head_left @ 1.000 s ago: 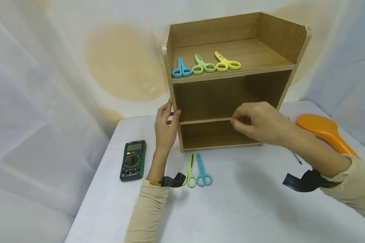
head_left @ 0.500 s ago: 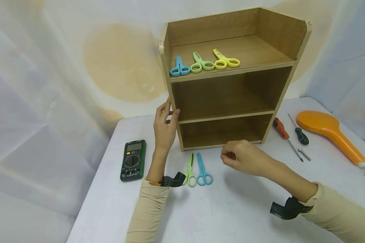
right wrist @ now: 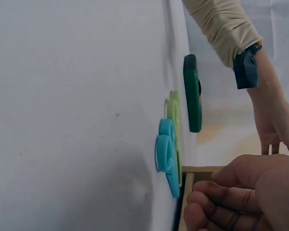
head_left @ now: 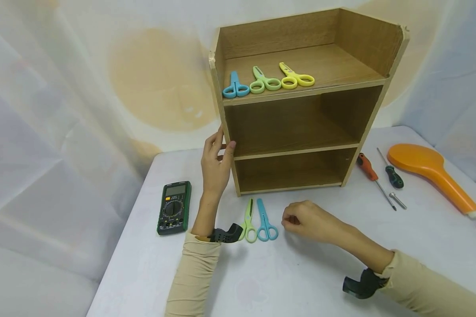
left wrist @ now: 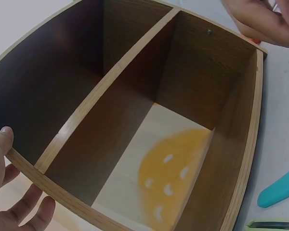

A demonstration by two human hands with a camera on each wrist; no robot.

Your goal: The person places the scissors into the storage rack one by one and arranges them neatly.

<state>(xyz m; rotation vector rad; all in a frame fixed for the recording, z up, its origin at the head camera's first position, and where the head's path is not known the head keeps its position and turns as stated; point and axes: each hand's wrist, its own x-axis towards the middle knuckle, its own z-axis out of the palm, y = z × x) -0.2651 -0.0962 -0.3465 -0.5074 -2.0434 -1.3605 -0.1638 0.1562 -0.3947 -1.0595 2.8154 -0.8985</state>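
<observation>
Left hand [head_left: 215,164] grips left edge of wooden shelf [head_left: 301,110]. Right hand [head_left: 307,220] clenched, empty, over desk [head_left: 301,273] beside blue scissors [head_left: 265,218]. Top shelf: three scissors [head_left: 267,80].

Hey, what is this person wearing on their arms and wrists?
Both arms are in long beige sleeves. The left sleeve ends at a black wrist-mounted device on a strap; the right sleeve ends at a similar black device. The left hand and right hand are bare: no gloves.

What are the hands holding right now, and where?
The left hand grips the wooden shelf by its left side panel; the right hand holds nothing visible.
</observation>
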